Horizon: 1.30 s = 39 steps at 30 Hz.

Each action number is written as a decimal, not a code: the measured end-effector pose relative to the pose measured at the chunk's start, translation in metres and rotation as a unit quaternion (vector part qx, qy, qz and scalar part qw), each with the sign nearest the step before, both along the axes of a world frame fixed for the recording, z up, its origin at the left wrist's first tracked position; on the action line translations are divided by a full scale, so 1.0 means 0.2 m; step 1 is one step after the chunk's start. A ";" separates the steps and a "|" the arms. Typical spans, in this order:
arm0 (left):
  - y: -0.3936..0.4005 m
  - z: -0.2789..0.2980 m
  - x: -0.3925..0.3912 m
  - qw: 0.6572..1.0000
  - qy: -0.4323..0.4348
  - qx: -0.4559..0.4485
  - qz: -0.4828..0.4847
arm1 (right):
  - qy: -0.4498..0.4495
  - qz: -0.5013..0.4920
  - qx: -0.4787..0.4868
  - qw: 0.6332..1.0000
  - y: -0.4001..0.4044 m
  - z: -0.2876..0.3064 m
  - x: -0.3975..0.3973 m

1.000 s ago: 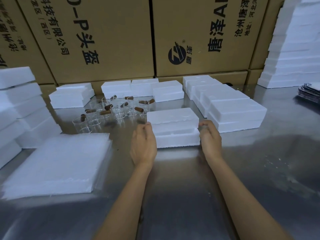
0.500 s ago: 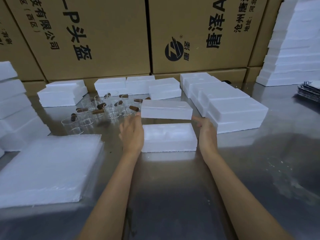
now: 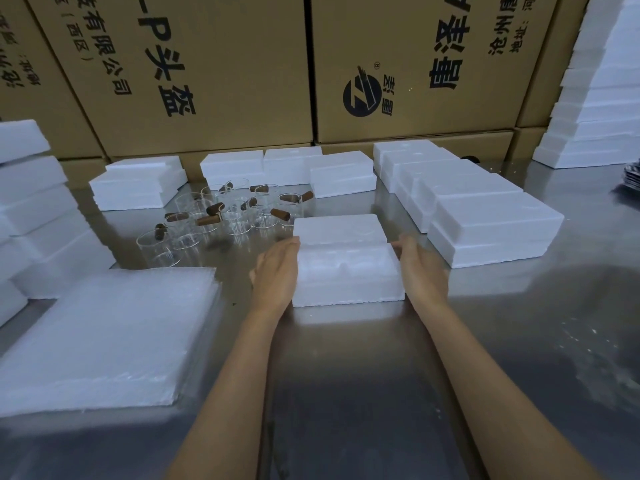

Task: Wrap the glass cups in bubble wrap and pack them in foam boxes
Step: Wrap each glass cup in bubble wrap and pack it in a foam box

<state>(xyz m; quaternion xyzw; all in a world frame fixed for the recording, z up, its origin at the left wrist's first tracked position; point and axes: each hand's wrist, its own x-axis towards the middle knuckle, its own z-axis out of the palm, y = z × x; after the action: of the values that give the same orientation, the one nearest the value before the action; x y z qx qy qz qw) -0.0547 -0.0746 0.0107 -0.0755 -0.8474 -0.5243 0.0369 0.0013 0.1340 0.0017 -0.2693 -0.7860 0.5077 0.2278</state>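
Observation:
A white foam box base (image 3: 346,282) lies uncovered on the steel table, with moulded hollows showing inside. Its foam lid (image 3: 339,228) sits just behind it, low over the table. My left hand (image 3: 277,271) and my right hand (image 3: 420,268) flank the base, and their fingertips press the lid's two ends. Several glass cups with brown handles (image 3: 225,216) stand in a cluster to the back left. A stack of bubble wrap sheets (image 3: 104,337) lies flat at the front left.
Closed foam boxes (image 3: 491,230) are stacked in a row at the right and further ones (image 3: 138,188) along the back. More foam stacks (image 3: 34,216) rise at the left edge and far right. Large cardboard cartons (image 3: 207,74) wall off the back.
The lid went from resting on the base to being lifted off it. It now sits lowered behind the base, which is uncovered. Both hands moved forward with it.

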 end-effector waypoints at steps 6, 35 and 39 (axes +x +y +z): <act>-0.01 0.00 -0.02 0.999 -0.012 0.042 0.009 | 0.005 0.000 0.034 0.999 0.01 -0.02 0.00; -0.15 -0.02 -0.70 0.990 0.004 -0.092 0.109 | 0.078 -0.004 -0.038 0.996 0.00 -0.01 -0.03; -0.15 -0.05 -0.68 0.987 0.064 -0.093 0.117 | 0.078 -0.009 -0.044 0.996 0.00 -0.01 -0.02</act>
<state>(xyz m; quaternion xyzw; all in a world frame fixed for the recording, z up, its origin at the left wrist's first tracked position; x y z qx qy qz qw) -0.1907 -0.1038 0.0001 -0.0120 -0.8913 -0.4295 0.1450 -0.0037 0.1335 0.0001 -0.2452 -0.7403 0.5593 0.2812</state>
